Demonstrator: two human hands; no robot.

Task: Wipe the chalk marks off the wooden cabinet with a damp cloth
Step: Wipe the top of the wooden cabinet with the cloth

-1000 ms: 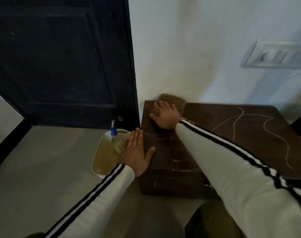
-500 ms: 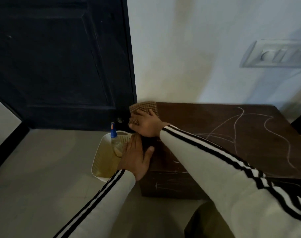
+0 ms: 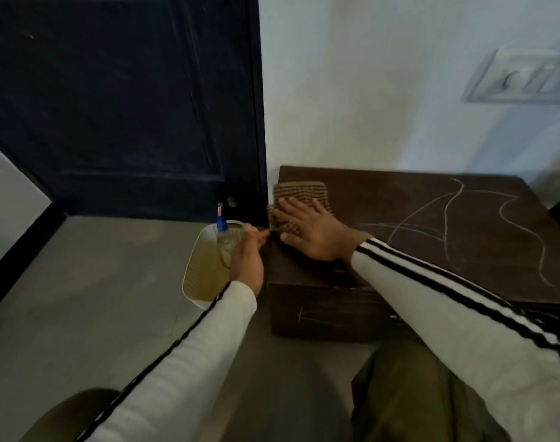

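- Most white chalk marks [image 3: 451, 224] lie rightward of brown checked cloth [image 3: 301, 193], at dark wooden cabinet's [image 3: 400, 199] far-left corner.
- Right hand [image 3: 307, 232] presses it flat, fingers straight.
- Left hand [image 3: 248, 260] beside left edge; grasp unclear.

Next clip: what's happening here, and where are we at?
A person presses a brown checked cloth flat with the right hand on the top of a dark wooden cabinet, at its far left corner. The left hand is at the cabinet's left edge, beside a white plastic basin holding a blue-capped bottle. White chalk lines show on the top's right part and the front face.
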